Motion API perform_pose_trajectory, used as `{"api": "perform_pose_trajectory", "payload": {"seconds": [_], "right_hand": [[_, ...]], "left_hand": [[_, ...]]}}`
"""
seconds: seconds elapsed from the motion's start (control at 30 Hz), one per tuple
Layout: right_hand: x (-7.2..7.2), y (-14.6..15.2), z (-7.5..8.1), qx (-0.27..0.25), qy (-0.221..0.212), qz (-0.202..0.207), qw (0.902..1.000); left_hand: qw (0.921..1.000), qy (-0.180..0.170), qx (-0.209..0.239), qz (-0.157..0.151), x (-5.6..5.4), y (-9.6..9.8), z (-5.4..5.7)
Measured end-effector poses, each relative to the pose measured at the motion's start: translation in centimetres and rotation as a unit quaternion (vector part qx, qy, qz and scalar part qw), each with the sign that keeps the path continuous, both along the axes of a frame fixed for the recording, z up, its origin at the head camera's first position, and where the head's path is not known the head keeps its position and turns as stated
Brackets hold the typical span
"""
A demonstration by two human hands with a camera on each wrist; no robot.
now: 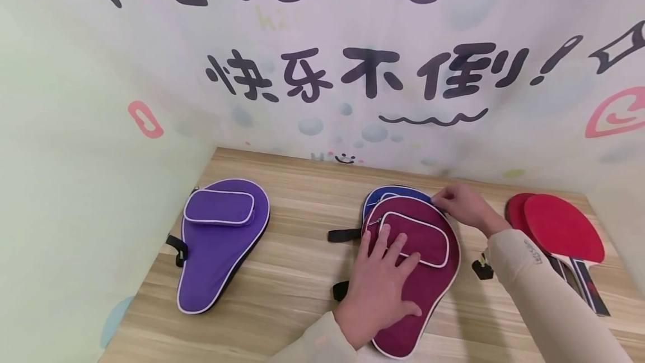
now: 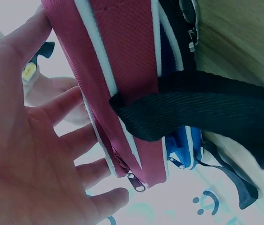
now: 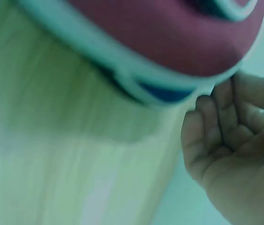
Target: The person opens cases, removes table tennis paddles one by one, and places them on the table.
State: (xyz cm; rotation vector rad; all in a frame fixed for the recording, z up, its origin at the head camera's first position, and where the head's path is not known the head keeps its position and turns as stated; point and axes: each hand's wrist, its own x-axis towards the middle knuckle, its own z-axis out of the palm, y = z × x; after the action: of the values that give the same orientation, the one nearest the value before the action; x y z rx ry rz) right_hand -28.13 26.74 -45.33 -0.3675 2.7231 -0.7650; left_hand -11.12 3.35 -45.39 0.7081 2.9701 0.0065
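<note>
A maroon table tennis paddle case with white piping and a front pocket lies on top of a blue paddle case, which is mostly hidden under it. My left hand rests on the maroon case with fingers spread over the pocket's lower edge. At the case's upper right rim, my right hand pinches the edge between thumb and curled fingers. A zipper pull and a black strap show along the maroon case's side in the left wrist view.
On the left of the wooden table lies a purple paddle case with its own pocket and strap. Two red table tennis paddles overlap at the right, the upper paddle partly covering the other. A printed wall sheet stands behind.
</note>
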Motion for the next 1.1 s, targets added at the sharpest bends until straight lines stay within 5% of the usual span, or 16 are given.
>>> {"api": "perform_pose_trajectory", "payload": {"seconds": [0.2,0.33,0.47,0.57,1.1], "right_hand": [[1.8,2.3,-1.2,-0.042,-0.011,-0.032,0.9985],[2.8,2.3,-2.0,-0.038,0.077,-0.014,0.9962],[3.8,2.1,-2.9,-0.026,0.19,-0.002,0.9813],[4.5,2.2,-3.3,-0.029,0.229,-0.015,0.9729],[11.0,3.9,-4.6,-0.068,0.28,-0.047,0.9563]], "left_hand": [[0.9993,-0.01,0.037,-0.001,-0.2,-0.8,-0.1],[0.9984,-0.015,0.055,0.0,-0.3,-1.3,-0.2],[0.9971,-0.028,0.071,0.001,-0.5,-1.5,-0.2],[0.9964,-0.033,0.078,0.005,-0.7,-1.8,-0.3],[0.992,-0.035,0.117,0.033,-2.3,-2.7,-0.4]]}}
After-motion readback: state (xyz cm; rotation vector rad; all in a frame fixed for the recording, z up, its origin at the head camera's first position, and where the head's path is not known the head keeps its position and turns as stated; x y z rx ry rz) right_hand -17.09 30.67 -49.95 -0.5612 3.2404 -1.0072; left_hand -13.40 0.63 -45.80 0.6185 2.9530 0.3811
